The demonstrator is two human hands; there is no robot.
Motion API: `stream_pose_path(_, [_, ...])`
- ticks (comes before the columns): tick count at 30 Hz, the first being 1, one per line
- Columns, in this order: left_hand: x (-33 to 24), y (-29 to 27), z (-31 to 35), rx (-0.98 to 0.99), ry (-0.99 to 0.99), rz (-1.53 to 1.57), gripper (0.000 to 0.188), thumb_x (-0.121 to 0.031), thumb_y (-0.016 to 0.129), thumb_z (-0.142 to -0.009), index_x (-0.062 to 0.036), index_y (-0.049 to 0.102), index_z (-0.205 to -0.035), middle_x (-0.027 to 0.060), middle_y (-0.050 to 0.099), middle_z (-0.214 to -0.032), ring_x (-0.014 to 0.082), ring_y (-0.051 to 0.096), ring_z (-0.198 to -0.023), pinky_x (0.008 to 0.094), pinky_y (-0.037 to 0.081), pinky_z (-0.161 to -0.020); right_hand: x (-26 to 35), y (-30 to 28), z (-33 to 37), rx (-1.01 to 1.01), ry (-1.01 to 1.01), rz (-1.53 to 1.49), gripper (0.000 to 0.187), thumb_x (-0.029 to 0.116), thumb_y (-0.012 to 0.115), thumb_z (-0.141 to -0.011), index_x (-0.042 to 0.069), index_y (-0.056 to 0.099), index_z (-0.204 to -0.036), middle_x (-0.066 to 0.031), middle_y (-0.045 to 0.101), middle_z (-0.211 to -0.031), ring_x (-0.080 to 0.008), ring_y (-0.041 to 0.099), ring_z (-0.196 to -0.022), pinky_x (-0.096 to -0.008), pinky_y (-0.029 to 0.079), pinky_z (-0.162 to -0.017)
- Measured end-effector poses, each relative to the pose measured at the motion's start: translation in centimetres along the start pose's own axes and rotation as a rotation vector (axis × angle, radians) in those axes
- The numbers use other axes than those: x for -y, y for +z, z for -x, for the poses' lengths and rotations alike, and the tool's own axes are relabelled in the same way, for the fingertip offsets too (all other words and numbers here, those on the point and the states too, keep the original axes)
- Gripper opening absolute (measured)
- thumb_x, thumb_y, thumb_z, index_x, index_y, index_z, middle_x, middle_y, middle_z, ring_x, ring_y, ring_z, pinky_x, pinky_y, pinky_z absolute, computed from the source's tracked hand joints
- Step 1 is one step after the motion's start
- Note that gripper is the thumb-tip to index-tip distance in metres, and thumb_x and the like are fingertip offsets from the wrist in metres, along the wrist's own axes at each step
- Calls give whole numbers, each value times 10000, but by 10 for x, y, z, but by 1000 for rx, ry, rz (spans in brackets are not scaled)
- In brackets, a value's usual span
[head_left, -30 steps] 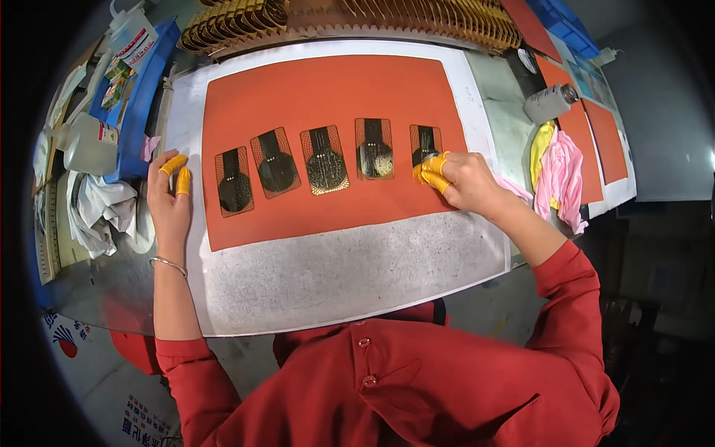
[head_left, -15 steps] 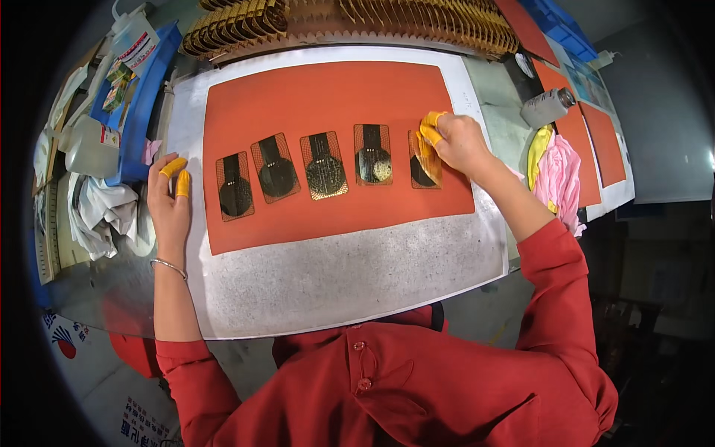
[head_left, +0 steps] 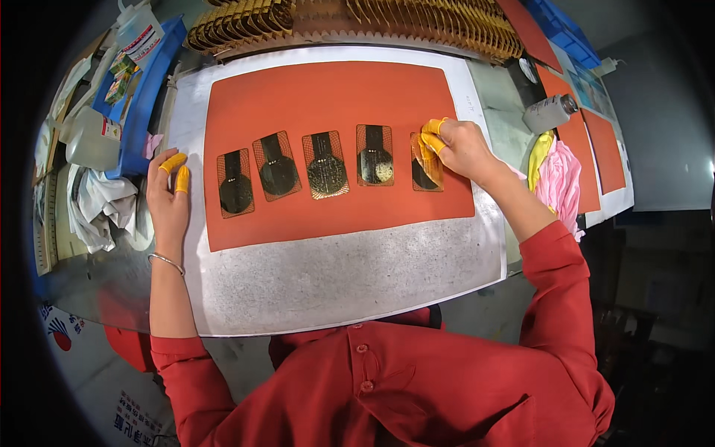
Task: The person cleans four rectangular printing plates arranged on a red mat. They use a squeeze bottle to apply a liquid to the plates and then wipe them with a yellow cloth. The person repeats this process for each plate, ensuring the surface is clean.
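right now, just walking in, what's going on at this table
The person's right hand pinches a thin amber piece over the rightmost card; whether the two are joined is unclear. Four other cards lie in a row to its left on the orange mat. The left hand holds nothing, at the left edge of the white sheet.

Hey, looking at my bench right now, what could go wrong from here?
The thin yellowish piece in your right hand overlaps the rightmost card in this view, so it might scrape or nudge that card. Your right forearm looks close to the pink cloth and could drag it. The white sheet ends near your red jacket, so leaning in might shift it.
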State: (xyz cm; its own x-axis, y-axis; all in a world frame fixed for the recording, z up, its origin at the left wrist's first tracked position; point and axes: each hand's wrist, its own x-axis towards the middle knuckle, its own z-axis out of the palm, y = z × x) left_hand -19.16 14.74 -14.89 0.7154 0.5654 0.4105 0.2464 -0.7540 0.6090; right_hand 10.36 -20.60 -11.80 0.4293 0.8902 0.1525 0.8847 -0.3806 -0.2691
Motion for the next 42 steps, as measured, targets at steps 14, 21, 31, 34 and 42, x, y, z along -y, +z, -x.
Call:
stream_pose_path(14, [2, 1, -3, 5, -39, 31, 177, 9, 543, -848, 47, 597, -1012, 82, 542, -1158, 197, 541, -1044, 254, 421, -860, -14, -2, -17, 15, -12, -43, 109, 155, 615, -811, 58, 635, -855, -141, 609, -723, -322, 602, -651, -374, 478, -586])
stream_pose_path(21, [14, 3, 4, -15, -62, 121, 183, 11, 545, -847, 38, 598, -1020, 64, 541, -1165, 174, 542, -1036, 248, 427, -854, 7, 5, 29, 43, -249, -127, 66, 116, 630, -775, 62, 631, -813, -104, 600, -697, -285, 599, -614, -357, 481, -540])
stream_pose_path(31, [9, 3, -1, -28, 5, 26, 177, -16, 560, -848, 28, 604, -1014, 80, 551, -1161, 205, 547, -1036, 278, 429, -865, -8, 0, -10, 10, -76, -40, 119, 154, 609, -799, 52, 614, -859, -149, 590, -701, -338, 574, -618, -393, 460, -548])
stream_pose_path(34, [6, 3, 0, -23, 25, -64, 179, -21, 566, -847, 23, 607, -1015, 87, 553, -1161, 217, 550, -1034, 284, 431, -863, -15, 4, 7, 50, -168, 36, 88, 153, 605, -807, 76, 626, -845, -128, 594, -690, -324, 578, -607, -392, 470, -556])
stream_pose_path(42, [7, 7, -2, 0, 31, -24, 185, -8, 571, -835, 28, 604, -1014, 88, 547, -1165, 227, 540, -1058, 289, 427, -879, 2, 6, 23, 32, -193, -53, 59, 130, 615, -798, 71, 614, -793, -107, 596, -676, -286, 584, -608, -367, 473, -555])
